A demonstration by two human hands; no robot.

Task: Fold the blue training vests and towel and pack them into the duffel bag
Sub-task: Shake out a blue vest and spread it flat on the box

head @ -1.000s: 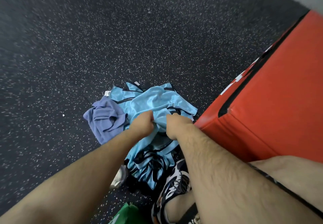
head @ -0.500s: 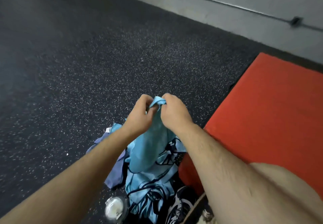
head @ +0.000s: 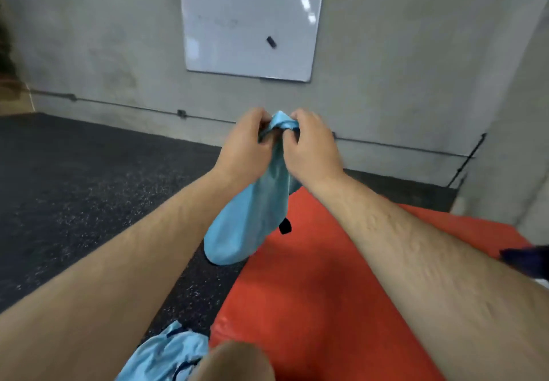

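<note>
Out in front of me, head view: left hand (head: 246,143) and right hand (head: 312,149) are raised side by side, knuckles nearly touching.

Count: hands, 2; blue vests, 2; red mat, 1; whiteboard, 1.

Vest 1 (head: 252,217): I pinch its bunched top edge in the curled fingers and thumbs of both hands. The rest hangs down between my forearms, off the ground. Its lower end sits over the line where the red mat (head: 312,306) meets the dark speckled floor (head: 89,202). One black bit of trim (head: 285,226) shows at its right side.

Vest 2 (head: 166,354): crumpled on the floor at the bottom edge, just left of my knee (head: 237,363) and beside the mat's near corner.

Background: a grey wall carries the whiteboard (head: 249,21), which has one small black item (head: 271,42) stuck on it. A thin conduit (head: 118,104) runs low along the wall. Dark shape (head: 528,257) at the right edge: cannot tell what it is.

Change from half a second ago: the two-handed pinch is the same, but the hands are higher. Vest 1 was trailing into the pile and now hangs clear. The view has tipped up. The purple towel and the shoe that showed under my arms have left the frame, and the whiteboard has come in.
</note>
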